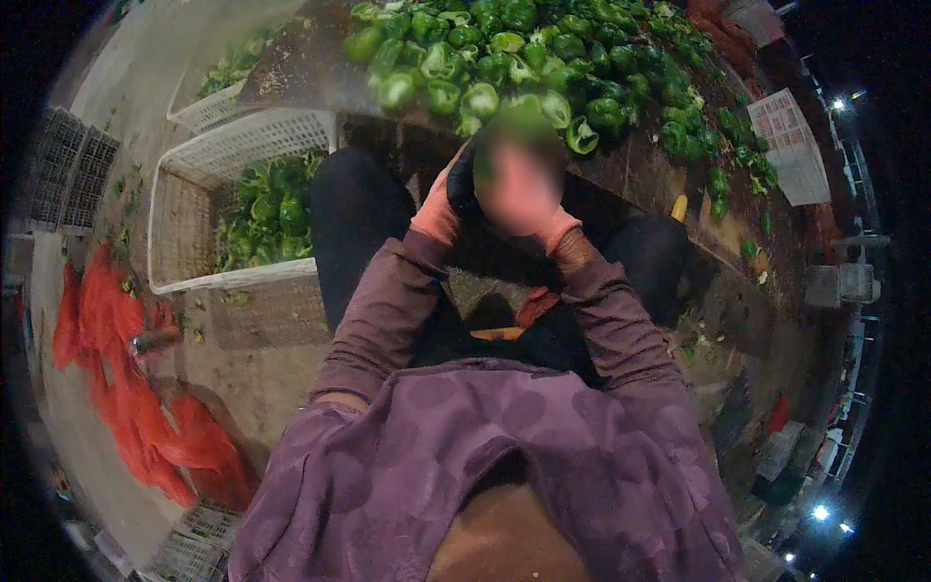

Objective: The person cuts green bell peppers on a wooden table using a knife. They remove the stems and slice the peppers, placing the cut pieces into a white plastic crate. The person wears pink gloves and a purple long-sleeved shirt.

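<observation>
A broad, flat, dark brown surface (621, 179) fills the far side of the scene, and over its middle and right spreads a large heap of glossy green bell peppers (567, 48), some opened to show pale insides. To the left, a white perforated plastic crate (179, 223) holds more green pieces (281, 206), gathered toward its right side. Nearer on the left, a long tangle of red-orange mesh netting (131, 417) lies on the floor. Just short of the heap, the left hand (446, 199), in an orange-pink glove with black on it, stands close beside the similarly gloved right hand (531, 199). A blur covers much of the right, so how far either is closed and what they hold cannot be told. Farther right lies a small, elongated yellow object (679, 209).
</observation>
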`<state>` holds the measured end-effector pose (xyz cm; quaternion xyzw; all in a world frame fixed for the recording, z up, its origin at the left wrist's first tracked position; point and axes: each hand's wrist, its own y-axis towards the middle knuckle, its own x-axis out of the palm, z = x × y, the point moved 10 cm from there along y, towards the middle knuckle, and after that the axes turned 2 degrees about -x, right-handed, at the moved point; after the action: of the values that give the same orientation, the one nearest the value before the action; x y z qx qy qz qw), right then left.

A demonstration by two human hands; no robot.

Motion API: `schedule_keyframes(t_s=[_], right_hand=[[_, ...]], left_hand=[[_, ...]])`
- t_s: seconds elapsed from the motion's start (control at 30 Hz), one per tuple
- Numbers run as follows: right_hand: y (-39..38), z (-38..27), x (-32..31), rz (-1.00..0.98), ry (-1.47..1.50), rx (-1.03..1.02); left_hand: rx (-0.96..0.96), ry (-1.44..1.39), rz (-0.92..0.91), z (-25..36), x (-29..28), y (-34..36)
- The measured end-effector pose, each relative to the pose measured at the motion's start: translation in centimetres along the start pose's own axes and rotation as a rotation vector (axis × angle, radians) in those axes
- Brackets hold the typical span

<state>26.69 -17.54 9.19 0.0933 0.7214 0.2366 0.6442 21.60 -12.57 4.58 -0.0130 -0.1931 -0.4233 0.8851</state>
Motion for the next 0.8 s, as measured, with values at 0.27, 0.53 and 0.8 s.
schedule_keyframes(t_s=[0.27,0.53,0.8], right_hand=[[-0.3,-2.8,1.0,0.105,-0.037,-0.008],[-0.2,-3.3,3.9,0.092,-0.446,0.144],[3.2,3.4,-1.8,-0.026,-0.359,0.263]], left_hand=[[0.419,0.521,0.062,4.3,-1.0,-1.6],[0.586,1.083,0.105,5.3,-1.0,-2.8],[0.377,0.625,0.295,7.4,-6.6,-2.7]])
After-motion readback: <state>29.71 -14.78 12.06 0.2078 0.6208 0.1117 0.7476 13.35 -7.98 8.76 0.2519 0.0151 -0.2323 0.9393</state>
